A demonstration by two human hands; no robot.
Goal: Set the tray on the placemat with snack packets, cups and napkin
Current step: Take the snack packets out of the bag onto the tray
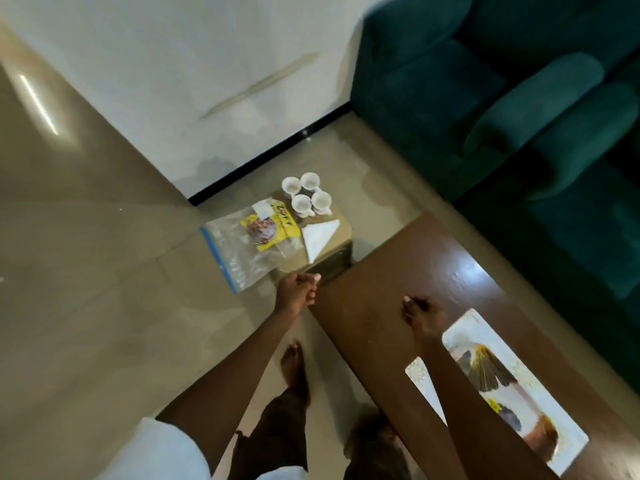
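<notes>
Centrally, one tan tray (341, 233), just beyond the upper-left end of the brown counter (398, 265); well apart from the placemat and not on it. What the tray stands on cannot be told.

Items on the tray:
- four white cups (301, 204), upright, clustered at its upper edge;
- one white napkin (317, 237), folded to a triangle, lying flat below the cups;
- one clear zip bag (239, 254) with a blue seal, overlapping the tray's left side and spreading out to the left;
- one yellow snack packet (270, 228), inside the bag.

Placemat (512, 393): white, printed with a bird picture, flat on the counter at lower right of the frame.

Hands:
- left hand (298, 292), fingers curled, at the tray's lower corner; whether it grips the tray cannot be told;
- right hand (424, 315), fingers loosely bent, over the bare counter between tray and placemat, holding nothing.

Surroundings: glossy beige floor (86, 254); white wall (173, 81), upper left; teal sofa (502, 98), upper right; one bare foot (294, 368), lower centre; white sleeve (156, 452), bottom left.
</notes>
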